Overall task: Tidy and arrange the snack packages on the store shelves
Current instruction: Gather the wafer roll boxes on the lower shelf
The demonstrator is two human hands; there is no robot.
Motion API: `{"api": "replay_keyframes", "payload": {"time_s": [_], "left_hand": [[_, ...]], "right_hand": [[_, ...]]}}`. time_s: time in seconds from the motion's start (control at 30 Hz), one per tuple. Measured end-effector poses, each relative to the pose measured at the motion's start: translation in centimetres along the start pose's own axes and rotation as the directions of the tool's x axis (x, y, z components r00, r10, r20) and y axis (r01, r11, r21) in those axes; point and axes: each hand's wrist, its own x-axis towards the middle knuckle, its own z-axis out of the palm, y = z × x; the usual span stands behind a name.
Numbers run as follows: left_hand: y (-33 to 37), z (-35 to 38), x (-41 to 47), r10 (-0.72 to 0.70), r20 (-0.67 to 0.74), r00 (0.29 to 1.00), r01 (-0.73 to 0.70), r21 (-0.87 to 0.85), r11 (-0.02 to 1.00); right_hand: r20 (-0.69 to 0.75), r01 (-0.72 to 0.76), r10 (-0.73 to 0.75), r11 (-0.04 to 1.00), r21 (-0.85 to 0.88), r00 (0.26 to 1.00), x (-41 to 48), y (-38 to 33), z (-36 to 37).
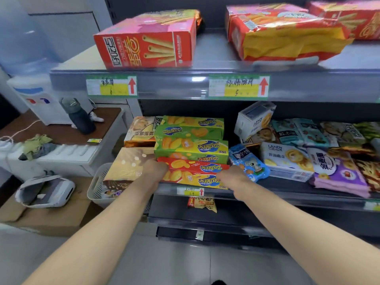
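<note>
Red Zecheese box [195, 173]: long red-and-yellow carton, flat at the front edge of the middle shelf [287, 195], left hand [155, 168] gripping one end, right hand [230, 174] the other
Green Zecheese boxes [191, 148]: stacked flat, touching it behind
Egg-roll box [144, 46]: red, flat on the top shelf [174, 84]
Landy cookie box [285, 159]: white, among loose bags to the right

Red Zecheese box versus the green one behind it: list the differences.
The red Zecheese box is red and yellow; the green Zecheese box is green and yellow. The left hand and right hand grip the red one's ends; the green is not gripped. Red sits at the shelf front edge, green behind. Both are long, same logo.
</note>
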Motion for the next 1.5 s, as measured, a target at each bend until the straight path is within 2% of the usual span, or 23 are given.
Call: {"api": "replay_keyframes", "payload": {"time_s": [0.23,0.5,1.07,1.17,1.37,1.5], "left_hand": [[-0.6,0.2,1.9,-0.021,0.028,0.999,0.015,0.205,0.979],[-0.6,-0.4,2.4,-0.02,0.14,0.99,0.013,0.049,0.999],[0.3,-0.5,0.9,-0.001,0.218,0.976,-0.003,0.019,1.0],[0.5,-0.5,0.5,-0.007,0.23,0.973,0.0,0.028,1.0],[0.8,-1.0,0.5,0.022,0.249,0.968,-0.028,0.02,0.999],[2.0,-1.8,-1.5,0.069,0.203,0.977,-0.074,0.018,0.997]], "right_hand": [[-0.002,-0.032,0.032,0.999,0.022,0.999,0.8,-1.1,1.8],[0.025,-0.068,0.068,0.997,0.022,0.997,1.0,-2.1,2.5],[0.05,-0.063,0.056,0.988,0.144,0.997,1.3,-1.6,1.9],[-0.011,-0.07,0.071,0.992,0.109,0.997,0.9,-1.5,1.8],[-0.143,0.053,-0.052,0.999,0.007,0.988,0.3,-2.0,1.8],[-0.103,0.182,-0.189,0.981,-0.068,0.977,-1.2,-3.5,2.8]]}}
